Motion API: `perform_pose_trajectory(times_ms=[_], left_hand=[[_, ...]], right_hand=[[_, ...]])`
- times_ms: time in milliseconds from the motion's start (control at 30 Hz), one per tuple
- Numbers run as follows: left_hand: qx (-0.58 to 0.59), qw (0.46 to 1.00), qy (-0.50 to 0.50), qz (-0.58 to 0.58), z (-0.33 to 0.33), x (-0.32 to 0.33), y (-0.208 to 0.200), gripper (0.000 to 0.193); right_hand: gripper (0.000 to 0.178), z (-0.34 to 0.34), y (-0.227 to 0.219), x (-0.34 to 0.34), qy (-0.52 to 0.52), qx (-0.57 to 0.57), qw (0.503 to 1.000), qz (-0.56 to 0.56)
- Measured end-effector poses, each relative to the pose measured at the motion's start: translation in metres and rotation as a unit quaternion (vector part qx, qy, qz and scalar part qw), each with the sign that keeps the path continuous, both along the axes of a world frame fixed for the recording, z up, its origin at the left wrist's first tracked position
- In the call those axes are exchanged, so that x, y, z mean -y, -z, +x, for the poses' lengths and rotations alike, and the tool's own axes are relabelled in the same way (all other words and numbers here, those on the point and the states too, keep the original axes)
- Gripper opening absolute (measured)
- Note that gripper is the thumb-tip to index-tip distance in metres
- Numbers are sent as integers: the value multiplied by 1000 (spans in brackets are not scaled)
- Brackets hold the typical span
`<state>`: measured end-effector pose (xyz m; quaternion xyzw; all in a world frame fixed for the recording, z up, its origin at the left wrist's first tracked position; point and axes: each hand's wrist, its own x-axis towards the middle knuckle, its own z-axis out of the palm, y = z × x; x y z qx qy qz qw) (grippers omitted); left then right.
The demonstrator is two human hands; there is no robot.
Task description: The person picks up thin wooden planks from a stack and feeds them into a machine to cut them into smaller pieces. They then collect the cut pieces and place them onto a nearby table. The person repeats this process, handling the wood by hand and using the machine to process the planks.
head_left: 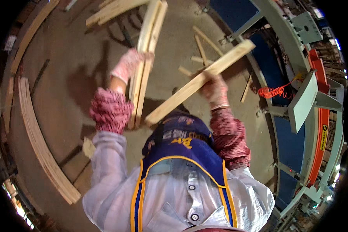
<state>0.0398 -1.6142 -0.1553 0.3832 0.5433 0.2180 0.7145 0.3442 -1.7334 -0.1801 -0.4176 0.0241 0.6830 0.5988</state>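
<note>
Gloved in pale pink, my left hand (129, 66) is wrapped round a pair of long wooden strips (147, 54) lying side by side, their far ends pointing away from me. My right hand (214, 89), gloved too, grips a single wooden strip (201, 81) near its middle. That strip slants from close to my apron up to the far right. Its near end comes close to the pair's near ends, apart from them. The right fingers are partly hidden behind the wood.
Several loose wood offcuts (202, 50) lie on the floor beyond my right hand. More strips (112, 11) rest at the far left, and a long stack of boards (42, 147) lies at left. A machine with an orange rail (320, 143) and coiled red hose (273, 92) stands at right.
</note>
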Motion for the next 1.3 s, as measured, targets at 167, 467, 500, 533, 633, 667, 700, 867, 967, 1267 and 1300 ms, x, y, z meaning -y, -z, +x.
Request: perform_pose_trajectory(times_ms=[167, 467, 500, 533, 633, 667, 700, 867, 967, 1267, 1300], left_hand=[[-151, 987, 10, 54, 41, -85, 39, 62], [-191, 981, -17, 2, -11, -166, 12, 58], [-176, 984, -37, 9, -27, -172, 25, 60], [-158, 986, -53, 12, -50, -180, 54, 62], [-111, 990, -74, 53, -91, -211, 70, 73], [-144, 985, -60, 74, -103, -227, 74, 75], [-287, 956, 49, 28, -105, -251, 48, 81], [-294, 951, 86, 31, -149, -323, 49, 87], [-372, 921, 110, 40, -175, -356, 74, 86], [-459, 864, 207, -19, -177, -502, 99, 110], [-466, 864, 189, -14, -177, -524, 113, 103]], right_hand=[[28, -90, -15, -124, -71, 40, 991, -104], [45, -178, 22, -229, -163, 22, 986, 18], [46, -187, 32, -237, -205, 49, 976, 51], [49, -200, 40, -247, -252, 79, 964, 45], [54, -244, 39, -284, -326, 145, 934, -3], [54, -256, 52, -300, -363, 230, 900, 67], [55, -260, 76, -312, -393, 311, 856, 129], [65, -337, 70, -368, -264, 103, 959, -24], [61, -371, 69, -403, -349, 375, 855, -75], [46, -415, 238, -506, -298, 266, 916, -20], [49, -416, 228, -527, -293, 288, 912, -19]])
